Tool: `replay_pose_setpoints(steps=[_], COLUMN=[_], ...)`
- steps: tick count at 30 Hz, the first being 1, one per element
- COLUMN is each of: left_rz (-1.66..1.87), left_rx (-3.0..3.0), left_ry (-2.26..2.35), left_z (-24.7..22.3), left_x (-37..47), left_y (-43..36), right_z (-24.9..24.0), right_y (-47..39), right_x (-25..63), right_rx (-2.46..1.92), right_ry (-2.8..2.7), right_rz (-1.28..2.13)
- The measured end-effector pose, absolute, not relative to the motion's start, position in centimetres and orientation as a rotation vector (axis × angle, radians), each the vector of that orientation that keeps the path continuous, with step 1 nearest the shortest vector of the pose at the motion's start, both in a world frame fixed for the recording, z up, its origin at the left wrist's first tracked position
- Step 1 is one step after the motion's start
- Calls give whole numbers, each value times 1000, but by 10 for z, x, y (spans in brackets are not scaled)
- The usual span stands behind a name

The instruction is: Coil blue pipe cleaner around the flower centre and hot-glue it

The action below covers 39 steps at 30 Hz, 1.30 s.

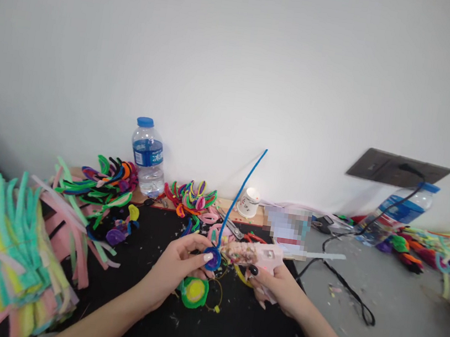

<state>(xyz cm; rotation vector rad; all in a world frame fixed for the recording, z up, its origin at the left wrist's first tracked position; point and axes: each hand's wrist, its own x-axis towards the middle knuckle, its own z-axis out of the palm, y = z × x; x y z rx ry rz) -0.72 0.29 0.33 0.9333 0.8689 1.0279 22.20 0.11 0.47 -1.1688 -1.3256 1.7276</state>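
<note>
Between the thumb and fingers of my left hand (184, 263) is a coiled blue pipe cleaner (213, 259), its long straight end rising up in front of the wall. My right hand (278, 285) is wrapped round a pale pink glue gun (252, 253), with a glue stick (325, 256) poking out of its back. The gun's nozzle points left, close to the blue coil; whether they touch I cannot tell. Just below my left hand lies a green disc with a yellow middle (194, 291), partly covered by the hand.
Bundled pipe cleaners (18, 240) lie at the left. Finished-looking colourful loops (110, 180) pile beside a water bottle (148, 157). Against the wall stand a paper cup (248, 202) and a second bottle (401, 213). Scissors (231, 225) lie behind the hands. A black cable (351, 270) crosses the right side.
</note>
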Motion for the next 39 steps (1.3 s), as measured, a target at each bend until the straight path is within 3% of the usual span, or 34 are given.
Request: replay_pose_setpoints(steps=[39], left_rz=[1060], left_rx=[896], left_ry=[927], left_z=[7], left_x=[-8], left_y=[3], right_z=[1], right_y=[2], right_x=[225], right_rx=[-1221], right_ry=[-1345], right_rz=[1727])
